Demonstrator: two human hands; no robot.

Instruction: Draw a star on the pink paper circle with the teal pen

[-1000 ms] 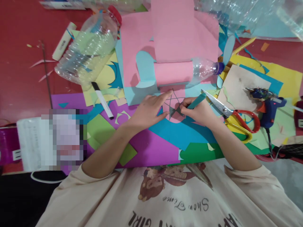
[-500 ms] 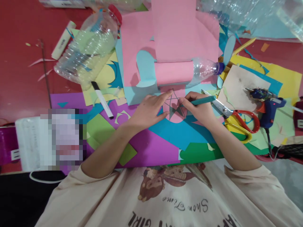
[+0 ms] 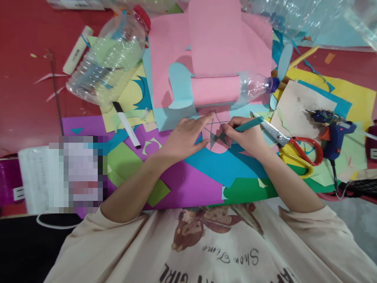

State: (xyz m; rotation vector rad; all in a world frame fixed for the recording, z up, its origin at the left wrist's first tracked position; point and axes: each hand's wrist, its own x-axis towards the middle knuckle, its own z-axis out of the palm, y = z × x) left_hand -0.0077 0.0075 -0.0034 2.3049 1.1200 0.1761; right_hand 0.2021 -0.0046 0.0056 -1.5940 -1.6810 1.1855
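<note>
My left hand (image 3: 185, 136) lies flat with fingers spread, pressing down a pink paper circle (image 3: 218, 146) that bears a pencilled star. My right hand (image 3: 246, 136) is closed round a teal pencil (image 3: 249, 124), its tip resting on the star's right side. The pink circle lies on blue and purple paper sheets near the table's front. Just beyond my hands lies a plastic bottle wrapped in pink paper (image 3: 228, 89) with light blue fins.
Red-and-yellow scissors (image 3: 290, 140) lie right of my right hand, a blue glue gun (image 3: 331, 133) further right. A large clear bottle (image 3: 108, 59) and black-capped marker (image 3: 127, 124) lie at upper left. Coloured paper sheets and scraps cover the red table (image 3: 26, 102).
My right hand has shifted the pencil tip about on the star, up and then slightly down again, with the pencil's angle changing. My left hand has stayed in place.
</note>
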